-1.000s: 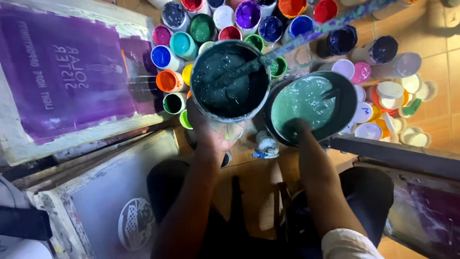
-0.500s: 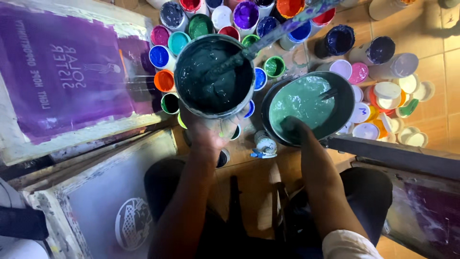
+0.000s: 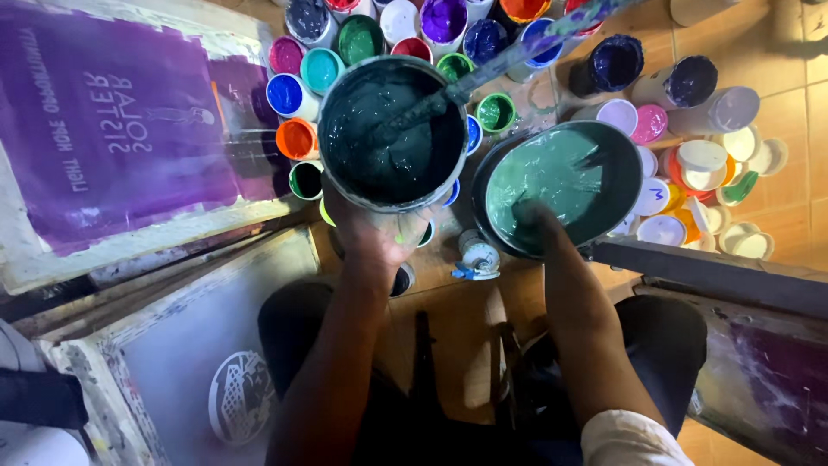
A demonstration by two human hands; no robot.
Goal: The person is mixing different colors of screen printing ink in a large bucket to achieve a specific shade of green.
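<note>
Since a second ago we have lifted the dark teal bucket (image 3: 392,129) toward upper centre, left hand (image 3: 379,233) fingers clamped beneath it, while our right hand (image 3: 539,220) fingers grip the green bucket (image 3: 561,185) rim.

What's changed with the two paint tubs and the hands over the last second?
The left hand has lifted the dark teal tub a little up and away from the person, over more of the small paint pots, and the stirring stick in it now points to the upper right. The right hand stays dipped in the light green tub, which has not moved.
</note>
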